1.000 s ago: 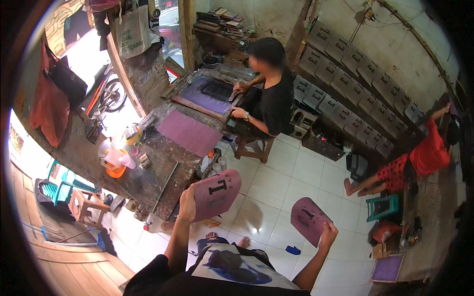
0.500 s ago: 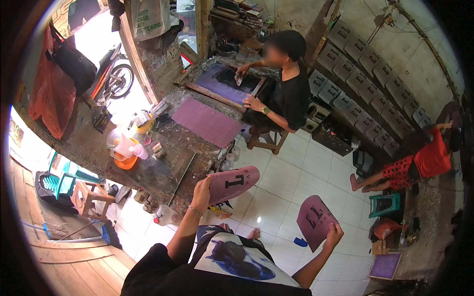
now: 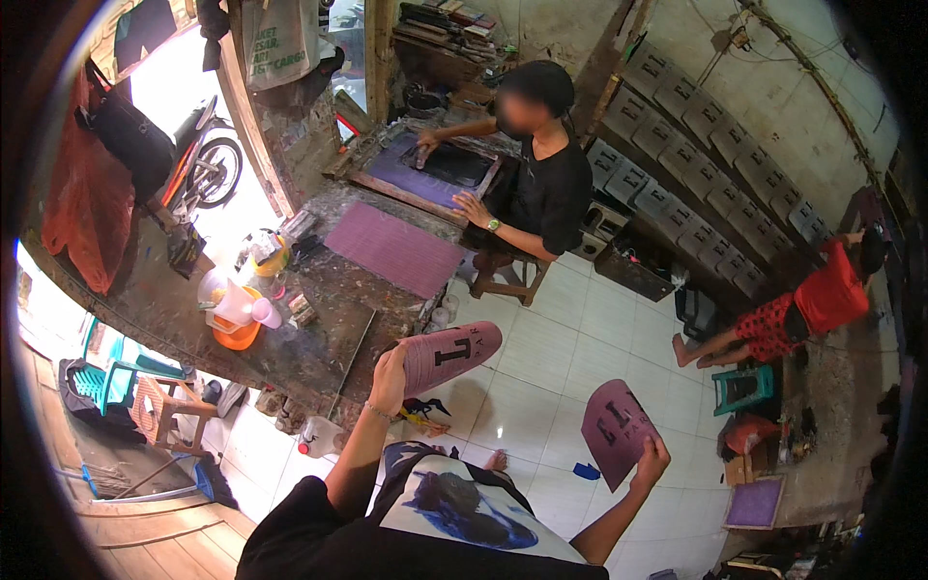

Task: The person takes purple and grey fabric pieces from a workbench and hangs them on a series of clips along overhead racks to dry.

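My left hand [image 3: 389, 379] is closed round the end of a layered stack of mauve printed pieces [image 3: 450, 359], rounded at the far end and marked with black lettering. On the right, my right hand [image 3: 652, 463] pinches a mauve printed piece [image 3: 619, 432] by its lower right edge. This one has a curved top, a pointed lower end and black lettering too. Both hands are in the air, apart from each other, over the tiled floor; the left is close to the workbench's near corner. My fingers are partly hidden behind the pieces.
A co-worker [image 3: 551, 174] in black works at a framed printing screen [image 3: 396, 179] on the workbench [image 3: 290, 362]. A mauve sheet [image 3: 394, 248] and an orange bowl [image 3: 235, 333] lie there. Sloping racks [image 3: 667, 145] of printed pieces stand behind. A person in red [image 3: 822, 295] is at right beside a green stool [image 3: 742, 390].
The co-worker's hand on the screen has moved left across it. The room has shifted slightly left in the picture. My hands keep hold of the same pieces, almost in place.
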A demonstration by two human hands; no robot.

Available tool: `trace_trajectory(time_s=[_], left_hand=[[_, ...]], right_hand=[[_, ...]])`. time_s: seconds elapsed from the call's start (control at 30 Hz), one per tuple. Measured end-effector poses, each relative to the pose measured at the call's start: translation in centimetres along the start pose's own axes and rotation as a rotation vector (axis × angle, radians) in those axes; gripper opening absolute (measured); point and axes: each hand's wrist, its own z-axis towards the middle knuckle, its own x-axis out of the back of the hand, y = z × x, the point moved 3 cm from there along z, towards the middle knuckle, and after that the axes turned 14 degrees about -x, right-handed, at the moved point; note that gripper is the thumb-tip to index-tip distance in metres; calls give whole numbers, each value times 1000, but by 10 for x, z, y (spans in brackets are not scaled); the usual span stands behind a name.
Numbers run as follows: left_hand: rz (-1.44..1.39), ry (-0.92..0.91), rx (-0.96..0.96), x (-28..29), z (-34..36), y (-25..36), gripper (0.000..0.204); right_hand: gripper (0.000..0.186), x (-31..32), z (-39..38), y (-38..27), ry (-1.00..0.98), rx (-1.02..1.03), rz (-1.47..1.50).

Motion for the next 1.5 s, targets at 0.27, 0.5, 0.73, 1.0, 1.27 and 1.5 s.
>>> trace_trajectory(time_s=[0.27,0.5,0.73,1.0,1.27,1.5], left_hand=[[23,14,3,-3,2,-3,28],[41,10,-8,-2,2,0,29],[37,-14,19,-6,5,11,31],[122,6,-34,17,16,-6,31],[21,18,40,-2,13,4,29],[33,-2,71,0,17,-10,31]], right_hand=[[20,10,-16,-8,39,-20,45],[16,11,-11,4,31,-13,36],[13,8,-10,-1,45,29,-19],[18,13,-4,5,35,47,-33],[16,10,-17,-1,-31,-3,202],[15,13,-14,13,-50,-13,179]])
